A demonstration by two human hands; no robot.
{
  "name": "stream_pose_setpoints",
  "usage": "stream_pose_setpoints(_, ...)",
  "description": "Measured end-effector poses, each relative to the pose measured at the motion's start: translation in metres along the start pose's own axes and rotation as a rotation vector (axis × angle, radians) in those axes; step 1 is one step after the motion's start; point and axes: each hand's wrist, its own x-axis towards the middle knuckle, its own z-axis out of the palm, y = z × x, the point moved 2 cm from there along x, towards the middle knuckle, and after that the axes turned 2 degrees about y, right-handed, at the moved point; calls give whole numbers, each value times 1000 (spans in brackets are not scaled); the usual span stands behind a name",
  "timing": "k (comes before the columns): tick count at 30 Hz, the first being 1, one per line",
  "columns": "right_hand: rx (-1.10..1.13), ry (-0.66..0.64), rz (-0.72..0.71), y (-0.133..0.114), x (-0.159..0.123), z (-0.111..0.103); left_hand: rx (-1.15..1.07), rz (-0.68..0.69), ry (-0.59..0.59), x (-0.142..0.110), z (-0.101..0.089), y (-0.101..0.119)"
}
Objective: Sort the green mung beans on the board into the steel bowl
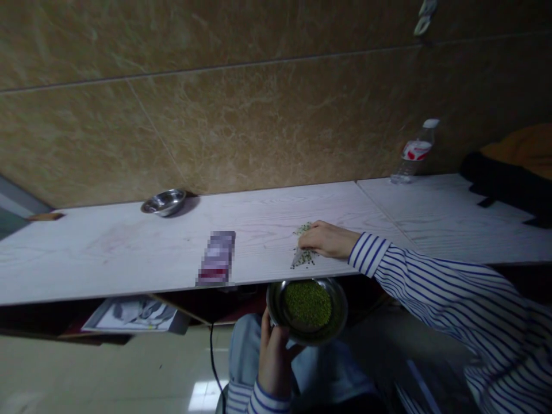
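Note:
My left hand point(276, 351) grips the rim of a stainless steel bowl point(340, 322) from its lower left side. The bowl is held over my lap, just under the table's front edge. Small green beans point(308, 303), like mung beans, lie in it. On the tabletop above the bowl, my right hand point(325, 238) is down among scattered green beans point(305, 262), its fingers drawn together. A pale greyish patch shows under the fingertips; whether it is a held piece or shadow is unclear.
A second steel bowl point(164, 203) stands near the wall at left. A blurred-out flat purple item point(217, 259) lies by the white table's point(129, 247) front edge. A water bottle point(416, 152) and dark and orange cloth point(513, 172) are at right. Papers point(133, 315) sit on the shelf below.

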Motion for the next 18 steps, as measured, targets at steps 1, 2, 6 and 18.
stream_pose_setpoints(1,-11,0,-9,0,-2,0,-5,3,4,0,2,-2)
stream_pose_setpoints(2,-21,2,-17,0,-4,-1,-9,5,8,-1,5,-3)
stream_pose_setpoints(6,-33,34,-38,0,-12,-1,-20,13,18,-3,14,-4)
stream_pose_setpoints(18,-95,323,52,-2,-50,-6,-49,47,35,-2,16,-2)
